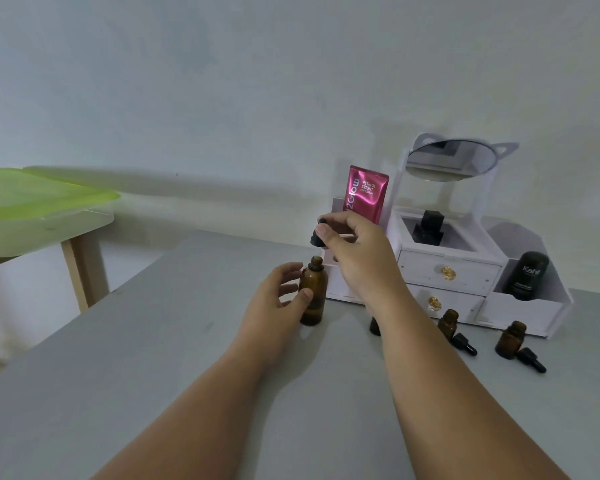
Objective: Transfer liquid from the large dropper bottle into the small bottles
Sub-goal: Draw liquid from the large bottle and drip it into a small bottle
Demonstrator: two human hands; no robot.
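The large amber dropper bottle [315, 295] stands upright and uncapped on the grey table. My left hand [280, 296] wraps its lower body, thumb on the front. Just above the bottle's mouth, my right hand [355, 252] pinches the black dropper cap [317, 235] between thumb and fingers; its pipette is hidden. Two small amber bottles [448, 323] [510, 338] stand open to the right, each with a black dropper cap [465, 344] [531, 364] lying beside it. A third small bottle [374, 326] is mostly hidden behind my right forearm.
A white cosmetic organiser [451, 271] with drawers and a round mirror [451, 160] stands behind the bottles, holding a pink tube [365, 192] and a black container [528, 276]. A green-topped side table [39, 206] stands at the left.
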